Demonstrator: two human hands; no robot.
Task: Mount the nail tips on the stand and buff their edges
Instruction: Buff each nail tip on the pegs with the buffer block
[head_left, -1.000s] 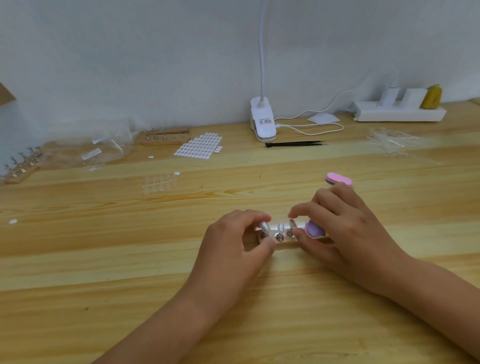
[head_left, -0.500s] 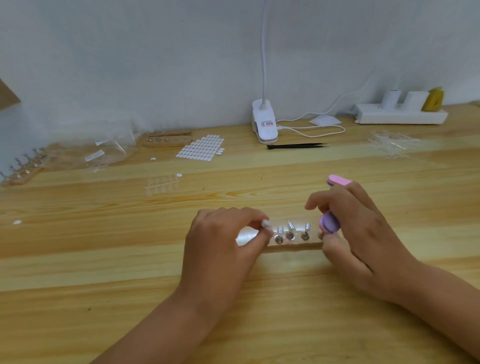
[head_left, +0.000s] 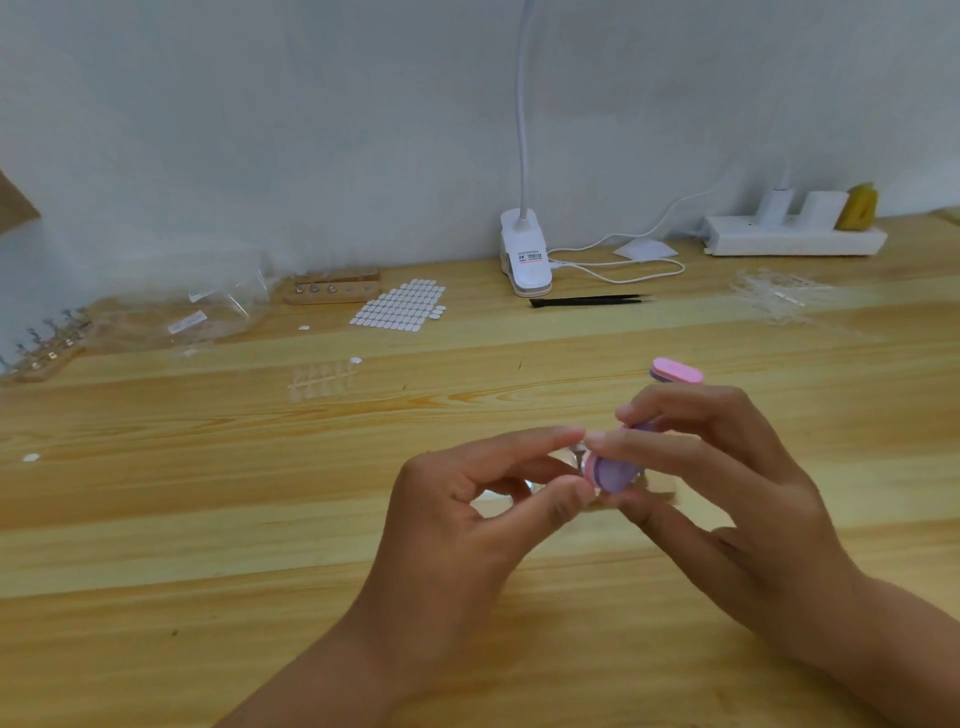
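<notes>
Buffing looks to be the step you are working on: the stand (head_left: 657, 491) is sitting on the wooden table (head_left: 208, 545) just below the centre of the frame, almost wholly hidden behind your fingers, with only a sliver of its wooden base showing to the right and one metal post (head_left: 576, 453) poking up between your two hands. Its long axis is running left to right across the frame, so the row of nail tips is lying crosswise in front of you, though the tips themselves are too blurred and covered to count. Your right hand (head_left: 727, 493) is closing on a pink-and-purple buffer block (head_left: 613, 472), thumb underneath and fingers curled over the top, and is pressing its end in toward the post from the right. Your left hand (head_left: 467, 519) is half curled, forefinger and thumb drawn together around the left end of the stand as if steadying it; whether they are actually pinching a tip or only the post, you cannot tell from here. The hands are nearly touching, and the right one is nearer to the rest of the row. A second buffer (head_left: 675, 371) is lying just above your right hand. Further up, black tweezers (head_left: 589, 300) and a clip lamp (head_left: 524, 254) are standing near the wall, a sheet of adhesive tabs (head_left: 400, 310) to their left.
</notes>
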